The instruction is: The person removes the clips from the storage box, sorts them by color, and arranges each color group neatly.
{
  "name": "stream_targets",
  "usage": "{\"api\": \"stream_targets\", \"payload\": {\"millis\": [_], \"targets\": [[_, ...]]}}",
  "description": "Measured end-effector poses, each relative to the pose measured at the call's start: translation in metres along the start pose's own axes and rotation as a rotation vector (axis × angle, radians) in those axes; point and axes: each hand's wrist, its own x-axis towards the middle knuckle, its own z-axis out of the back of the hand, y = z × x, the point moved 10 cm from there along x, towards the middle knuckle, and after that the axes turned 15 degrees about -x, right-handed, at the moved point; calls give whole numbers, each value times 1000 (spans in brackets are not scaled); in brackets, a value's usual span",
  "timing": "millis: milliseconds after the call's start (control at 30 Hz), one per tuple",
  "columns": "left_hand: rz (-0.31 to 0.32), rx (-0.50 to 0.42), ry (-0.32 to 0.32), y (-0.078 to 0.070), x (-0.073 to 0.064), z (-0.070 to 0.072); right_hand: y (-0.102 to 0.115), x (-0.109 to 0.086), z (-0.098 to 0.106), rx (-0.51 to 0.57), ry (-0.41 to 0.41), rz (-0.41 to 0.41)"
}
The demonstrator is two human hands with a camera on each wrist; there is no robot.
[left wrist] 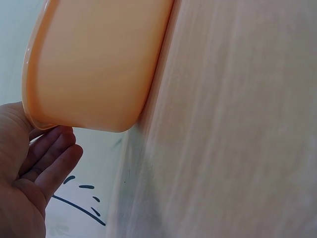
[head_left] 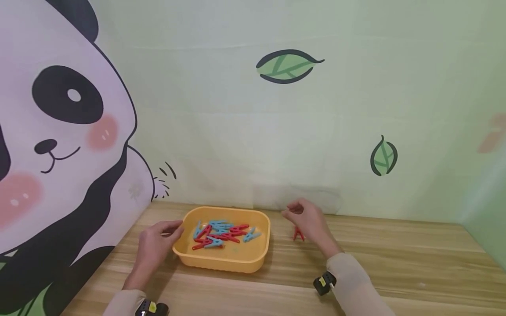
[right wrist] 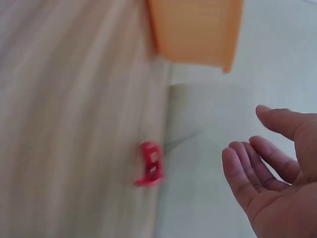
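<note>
A yellow plastic tray (head_left: 221, 264) on the wooden tabletop holds several red and light blue clothespins (head_left: 221, 235). My left hand (head_left: 160, 241) holds the tray's left rim; in the left wrist view its fingers (left wrist: 57, 158) lie by the rim, the thumb tip hidden. To the right of the tray, my right hand (head_left: 310, 221) hovers with nothing in it, thumb and fingers apart in the right wrist view. Below it, a red clothespin (head_left: 298, 235) stands on the table, partly hidden by the hand in the head view and blurred in the right wrist view (right wrist: 152, 163).
The wooden tabletop (head_left: 395, 263) runs back to a pale green backdrop (head_left: 221, 131) printed with leaves. A large printed panda (head_left: 71, 145) covers the left side. A green side wall (head_left: 486, 197) bounds the table on the right.
</note>
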Motion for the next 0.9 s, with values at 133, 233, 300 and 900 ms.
{"api": "stream_targets", "payload": {"millis": [133, 233, 300, 900], "targets": [[18, 5, 9, 0, 0, 0, 23, 1, 1, 39, 20, 65], [28, 8, 16, 1, 0, -1, 39, 1, -1, 71, 51, 103], [28, 9, 19, 0, 0, -1, 48, 1, -4, 88, 72, 126], [43, 8, 30, 4, 0, -2, 87, 1, -49, 106, 203, 263]]}}
